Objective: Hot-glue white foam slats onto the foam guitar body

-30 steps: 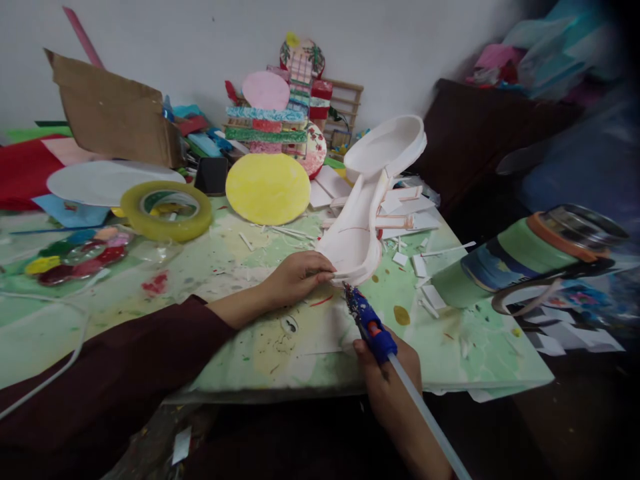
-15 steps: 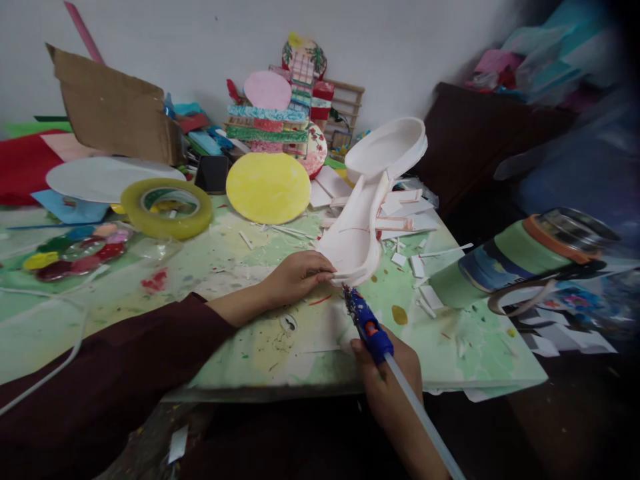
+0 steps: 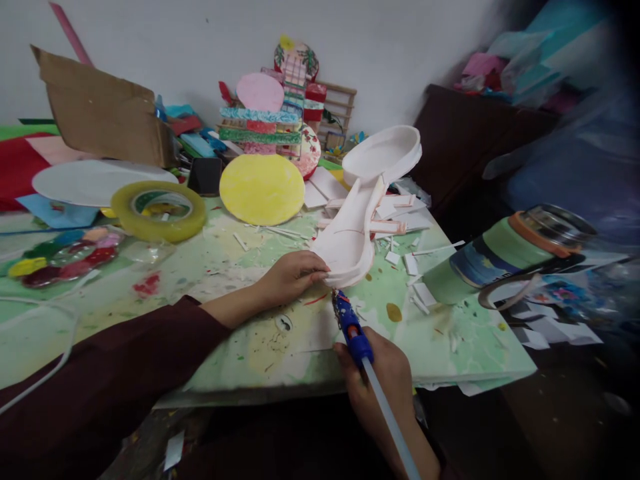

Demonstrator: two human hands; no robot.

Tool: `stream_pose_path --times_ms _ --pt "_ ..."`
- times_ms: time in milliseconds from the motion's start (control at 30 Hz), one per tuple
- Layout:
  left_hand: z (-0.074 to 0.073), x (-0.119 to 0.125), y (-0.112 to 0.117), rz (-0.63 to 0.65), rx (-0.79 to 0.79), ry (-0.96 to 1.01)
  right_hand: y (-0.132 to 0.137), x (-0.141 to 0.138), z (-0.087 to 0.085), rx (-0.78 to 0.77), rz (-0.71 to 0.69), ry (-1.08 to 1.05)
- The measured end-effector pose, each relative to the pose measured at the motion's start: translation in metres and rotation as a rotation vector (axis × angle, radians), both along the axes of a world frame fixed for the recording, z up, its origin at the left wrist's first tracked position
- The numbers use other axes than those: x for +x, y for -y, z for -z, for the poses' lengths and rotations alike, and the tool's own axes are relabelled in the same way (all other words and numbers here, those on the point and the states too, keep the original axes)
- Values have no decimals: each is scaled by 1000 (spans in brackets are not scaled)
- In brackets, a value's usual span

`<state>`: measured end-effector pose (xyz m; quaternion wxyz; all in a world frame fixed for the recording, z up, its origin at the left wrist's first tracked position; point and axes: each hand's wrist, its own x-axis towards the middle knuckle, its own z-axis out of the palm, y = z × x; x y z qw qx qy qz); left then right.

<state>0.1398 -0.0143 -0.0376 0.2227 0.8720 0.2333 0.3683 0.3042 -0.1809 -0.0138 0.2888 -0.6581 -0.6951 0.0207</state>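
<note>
My left hand (image 3: 290,280) pinches the near rim of a white foam-board craft piece (image 3: 345,250), shaped like a long shallow trough with raised sides. Its far end joins a white oval dish shape (image 3: 383,155), tilted up. In my right hand (image 3: 380,373) is a blue hot glue gun (image 3: 353,327), with a long translucent glue stick (image 3: 393,420) sticking out of its back. The gun's nozzle sits just below the trough's near edge; whether it touches cannot be told. Brown-edged strips (image 3: 387,227) lie under the trough's right side.
A green thermos (image 3: 480,257) stands at the table's right edge. Yellowish tape (image 3: 157,230), a paint palette (image 3: 65,257) and a cardboard box (image 3: 105,110) are on the left. Behind are a yellow oval (image 3: 263,190) and painted craft models (image 3: 260,123). White scraps (image 3: 411,264) lie near the thermos.
The whole view has shifted slightly, so things appear a little further left. The glue gun's nozzle stays near the trough's edge. Both hands keep their hold.
</note>
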Motion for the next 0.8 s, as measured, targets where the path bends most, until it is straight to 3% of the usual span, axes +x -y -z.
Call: stream_pose_path --times_ms 200,600,800 --pt "1 0 0 5 -4 8 1 6 1 -3 24 9" --pt "0 0 0 27 16 -16 4 27 10 24 50 -198" --pt "-1 -1 -1 14 40 -49 1 59 9 125 38 26"
